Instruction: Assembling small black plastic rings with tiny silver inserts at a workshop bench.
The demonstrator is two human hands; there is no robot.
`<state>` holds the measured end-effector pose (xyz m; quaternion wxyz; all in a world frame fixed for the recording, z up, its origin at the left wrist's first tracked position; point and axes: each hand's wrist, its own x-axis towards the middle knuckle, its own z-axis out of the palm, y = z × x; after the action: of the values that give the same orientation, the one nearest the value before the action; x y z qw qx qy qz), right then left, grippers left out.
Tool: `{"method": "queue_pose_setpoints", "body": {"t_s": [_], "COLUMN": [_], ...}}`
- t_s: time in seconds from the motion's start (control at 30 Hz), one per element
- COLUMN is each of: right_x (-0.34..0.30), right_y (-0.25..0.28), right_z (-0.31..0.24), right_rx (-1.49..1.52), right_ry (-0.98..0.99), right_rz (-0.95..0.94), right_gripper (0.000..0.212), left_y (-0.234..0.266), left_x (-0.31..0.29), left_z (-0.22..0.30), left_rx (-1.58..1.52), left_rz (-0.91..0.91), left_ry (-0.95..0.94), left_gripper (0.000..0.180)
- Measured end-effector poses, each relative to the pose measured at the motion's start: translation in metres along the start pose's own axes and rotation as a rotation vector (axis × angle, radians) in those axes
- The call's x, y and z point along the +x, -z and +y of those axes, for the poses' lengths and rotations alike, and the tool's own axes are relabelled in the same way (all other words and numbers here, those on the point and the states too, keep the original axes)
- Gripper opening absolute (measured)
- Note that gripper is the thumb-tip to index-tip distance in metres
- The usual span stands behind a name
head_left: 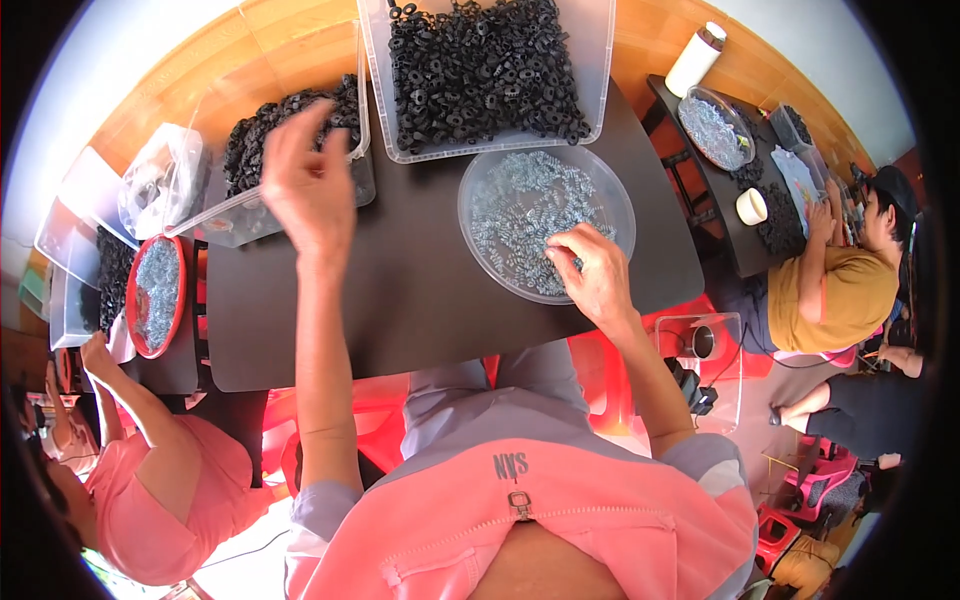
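Note:
My left hand (308, 190) is raised over the near edge of a clear bin (245, 228) holding small black plastic parts (270, 130). Its thumb and fingers look apart, though motion blurs them, and nothing shows between them. My right hand (598, 272) is over the right side of a round clear tray (468, 245) full of small metal coil springs (520, 215). Thumb and forefinger are pinched together there; whatever is between them is too small to make out. Behind the tray, a larger clear bin (490, 148) holds many black ring-shaped plastic parts (480, 75).
All this stands on a dark table (420, 290). At left, a person in pink (185, 480) sits by a red-rimmed tray (181, 300) of springs. At right, a person in a mustard shirt (835, 295) works at another table with a spring tray (715, 130) and white bottle (693, 62).

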<state>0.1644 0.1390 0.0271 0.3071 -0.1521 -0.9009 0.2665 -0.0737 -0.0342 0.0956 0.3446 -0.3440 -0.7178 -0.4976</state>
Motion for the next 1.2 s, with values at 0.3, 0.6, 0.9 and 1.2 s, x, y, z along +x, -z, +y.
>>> {"method": "queue_pose_setpoints", "body": {"t_s": [0.3,0.6,0.9,1.2], "right_x": [0.022,0.093,0.093,0.073], "right_y": [-0.002,-0.037,-0.047,-0.008], "right_z": [0.025,0.037,0.054,0.044], "right_rx": [-0.069,-0.268,-0.09,0.598], "right_ry": [-0.035,0.112,-0.016,-0.347], "right_rz": [-0.051,-0.223,-0.311,-0.299], "right_gripper": [0.006,0.01,0.005,0.005], "left_y": [-0.108,-0.154,-0.106,-0.052], "left_x": [-0.034,-0.047,-0.046,-0.079], "left_z": [0.01,0.002,0.012,0.027], "left_rx": [0.045,0.283,-0.032,-0.98], "left_rz": [-0.689,-0.755,-0.628,-0.605], "left_ry": [-0.029,-0.211,-0.117,0.774], "left_gripper": [0.023,0.017,0.008,0.018]}}
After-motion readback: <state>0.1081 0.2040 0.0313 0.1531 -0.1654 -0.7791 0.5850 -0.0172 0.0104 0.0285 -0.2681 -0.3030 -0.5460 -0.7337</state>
